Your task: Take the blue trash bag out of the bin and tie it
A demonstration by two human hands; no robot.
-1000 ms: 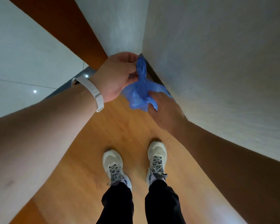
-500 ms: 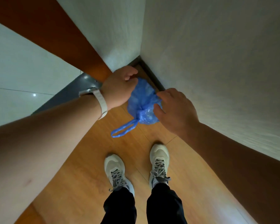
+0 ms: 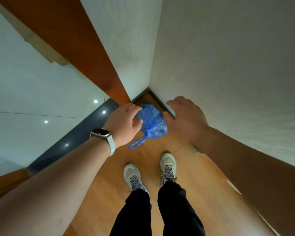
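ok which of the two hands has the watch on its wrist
The left hand, just left of the blue trash bag, has a pale-strapped watch on its wrist. The right hand, on the bag's other side, has a bare wrist.

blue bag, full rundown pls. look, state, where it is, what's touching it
The blue trash bag is a small, crinkled bundle of thin, slightly see-through plastic, gathered shut at a knot at its lower end. A drawstring loop trails from the knot toward the shoes. It lies in the corner where the two walls meet, over the wooden floor; whether it rests there or is mid-drop is unclear. The left hand overlaps its edge, contact uncertain; the right hand is open beside it. No bin in view.
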